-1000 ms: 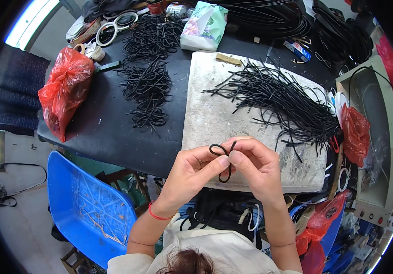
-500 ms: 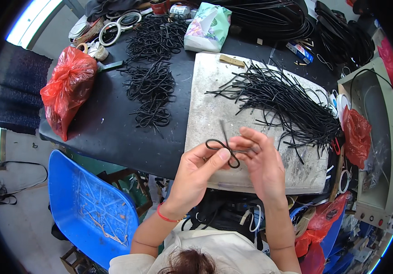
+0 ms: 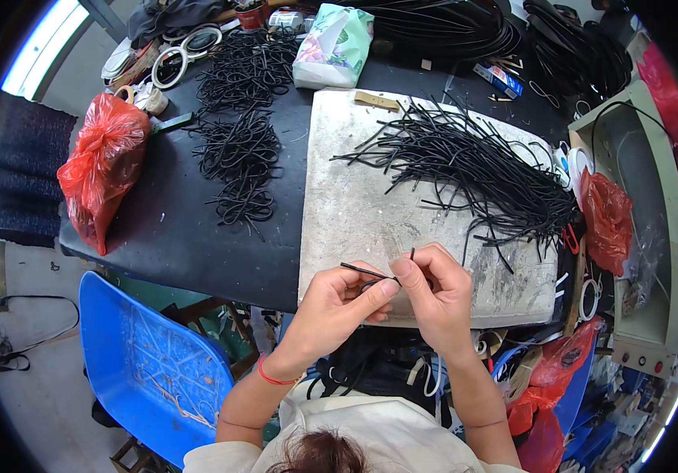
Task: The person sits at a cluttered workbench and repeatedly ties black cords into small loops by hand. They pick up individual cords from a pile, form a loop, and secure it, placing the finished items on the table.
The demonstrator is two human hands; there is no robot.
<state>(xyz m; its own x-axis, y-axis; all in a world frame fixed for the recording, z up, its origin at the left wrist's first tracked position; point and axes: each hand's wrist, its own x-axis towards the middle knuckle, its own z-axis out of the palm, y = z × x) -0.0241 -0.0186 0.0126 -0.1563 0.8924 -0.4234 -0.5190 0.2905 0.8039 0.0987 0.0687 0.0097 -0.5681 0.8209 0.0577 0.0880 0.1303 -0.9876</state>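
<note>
Between my two hands, over the front edge of a pale worn board (image 3: pixel 354 213), is a short black cord (image 3: pixel 360 270). My left hand (image 3: pixel 339 303) pinches it between thumb and fingers, and one straight end sticks out to the left. Thumb and bent fingers of my right hand (image 3: pixel 436 293) close on the same cord, with another tip poking up beside the thumb. The middle of the cord is mostly hidden by my fingers. Farther back on the board lies a large bundle of straight black cords (image 3: pixel 473 169). Looped and knotted black cords (image 3: pixel 240 146) lie heaped on the dark table to the left.
A red plastic bag (image 3: pixel 102 169) sits at the table's left side, above a blue plastic chair (image 3: pixel 146 355). At the back are a tissue pack (image 3: pixel 333 47), a wooden strip (image 3: pixel 377 101) and coiled black cord (image 3: pixel 441 31). A metal cabinet (image 3: pixel 638 315) stands at right.
My right hand has gone from spread fingers to a pinch on the cord, close against my left. The cord's open loops are now mostly covered. The whole view has shifted slightly.
</note>
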